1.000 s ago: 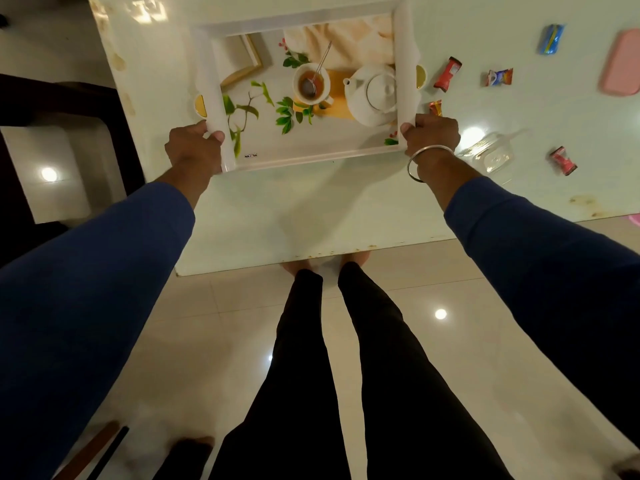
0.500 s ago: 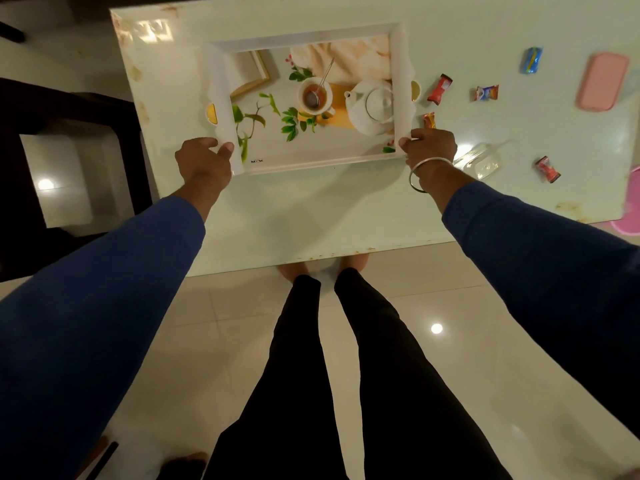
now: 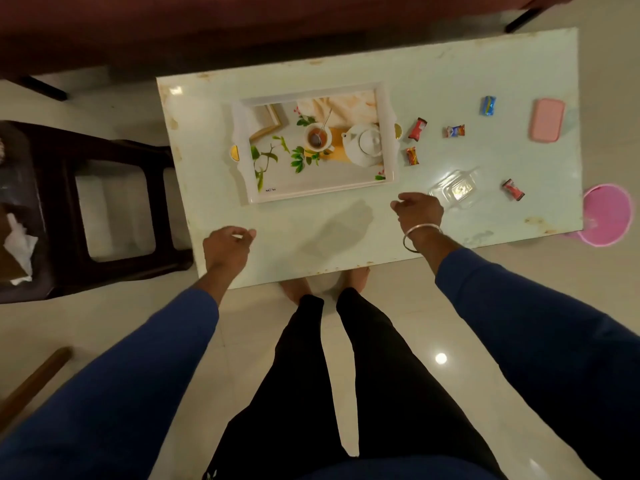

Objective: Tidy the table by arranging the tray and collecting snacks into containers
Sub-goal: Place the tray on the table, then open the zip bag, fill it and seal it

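My left hand (image 3: 227, 245) and right hand (image 3: 417, 211) hang loose over the bare near strip of the table (image 3: 311, 237) — open room between them and up to the tray (image 3: 320, 194). Just right of my right hand the clear container (image 3: 455, 192) blocks the way. Between the tray's right rim and the pink lid (image 3: 547, 120) wrapped snacks lie scattered — gaps among them let fingers through. A dark stool (image 3: 104, 209) crowds the table's left end.

Both hands (image 3: 227, 245) (image 3: 417, 211) empty, loosely curled
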